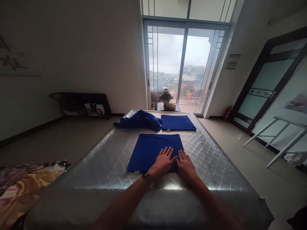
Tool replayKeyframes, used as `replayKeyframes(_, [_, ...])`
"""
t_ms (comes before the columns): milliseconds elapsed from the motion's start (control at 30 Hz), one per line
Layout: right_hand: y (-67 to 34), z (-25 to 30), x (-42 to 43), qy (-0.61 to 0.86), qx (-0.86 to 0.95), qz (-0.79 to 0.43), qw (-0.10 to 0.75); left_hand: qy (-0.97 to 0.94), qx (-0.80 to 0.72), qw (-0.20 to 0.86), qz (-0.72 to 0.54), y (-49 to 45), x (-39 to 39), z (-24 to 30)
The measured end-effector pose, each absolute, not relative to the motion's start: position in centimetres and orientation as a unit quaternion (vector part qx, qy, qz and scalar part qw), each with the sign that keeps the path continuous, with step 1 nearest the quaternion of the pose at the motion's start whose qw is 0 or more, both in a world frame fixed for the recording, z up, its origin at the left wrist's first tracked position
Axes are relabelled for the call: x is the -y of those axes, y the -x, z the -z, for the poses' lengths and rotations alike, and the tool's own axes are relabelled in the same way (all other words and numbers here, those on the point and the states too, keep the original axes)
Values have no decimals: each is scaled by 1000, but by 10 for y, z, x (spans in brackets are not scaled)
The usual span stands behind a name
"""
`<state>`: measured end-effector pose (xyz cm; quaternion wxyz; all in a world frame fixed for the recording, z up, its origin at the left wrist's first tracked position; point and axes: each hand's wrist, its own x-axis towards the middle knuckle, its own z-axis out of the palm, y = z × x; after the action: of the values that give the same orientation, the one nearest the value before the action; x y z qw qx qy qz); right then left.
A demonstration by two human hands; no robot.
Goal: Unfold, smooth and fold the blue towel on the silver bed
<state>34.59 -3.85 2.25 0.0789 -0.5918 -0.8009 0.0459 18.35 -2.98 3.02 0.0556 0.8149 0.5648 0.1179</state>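
Nearest: a rumpled patterned fabric (26,182) in yellow and dark tones, low at the left edge beside the work surface.

Work surface: a mattress (96,179) in clear, glossy plastic wrap, quilted diamonds showing through.

Hands: both forearms reach out over the near edge. Left hand (163,161) lies palm down, fingers spread flat, on the near right corner of a blue cloth (148,150). Right hand (185,164) is just beside it, thumbs nearly touching, also flat with fingers extended; it sits at the cloth's right edge, partly on the cloth and partly on the plastic. Neither hand grips anything; both press. A watch strap shows at the left wrist.

The blue cloth lies in the middle of the mattress as a neat rectangle, apparently already folded, with a small white tag (136,174) poking out at its near left corner.

Step in hand, as I judge it: smoothing or pressing down a fold. A further fold would call for the fingers to curl under an edge and pinch both layers together so the corners stay matched; the slick plastic may let the cloth slide.

Farther back: a second folded blue cloth (177,122) lies flat, and touching its left side is a crumpled blue heap (140,120), unfolded.

Beyond the mattress: a potted plant (166,95) on a low table before the sliding glass doors (184,64); a dark bench (81,103) along the left wall; white table legs (275,134) at right.
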Motion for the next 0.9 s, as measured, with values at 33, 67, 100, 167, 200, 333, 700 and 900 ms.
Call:
replayKeyframes(33, [-346, -22, 38, 593, 800, -47, 80, -811, -571, 56, -116, -176, 33, -28])
replayKeyframes(67, [-346, -21, 38, 594, 799, -47, 82, -806, -579, 55, -112, -165, 37, -26])
replayKeyframes(100, [-346, -21, 38, 593, 799, -46, 83, -798, -591, 54, -105, -152, 43, -25])
replayKeyframes(167, [-346, -21, 38, 592, 800, -45, 86, -775, -624, 48, -90, -121, 55, -23])
replayKeyframes(200, [-346, -21, 39, 591, 800, -46, 89, -759, -645, 43, -84, -104, 61, -22])
replayKeyframes(333, [-344, -22, 40, 590, 801, -47, 90, -700, -710, 19, -74, -44, 86, -13])
replayKeyframes(700, [-338, -46, 33, 598, 800, -41, 26, -682, -724, 23, -98, -31, 106, -14])
replayKeyframes(900, [-324, -55, -10, 602, 795, -52, 54, -678, -729, 40, -85, -32, 108, -18])
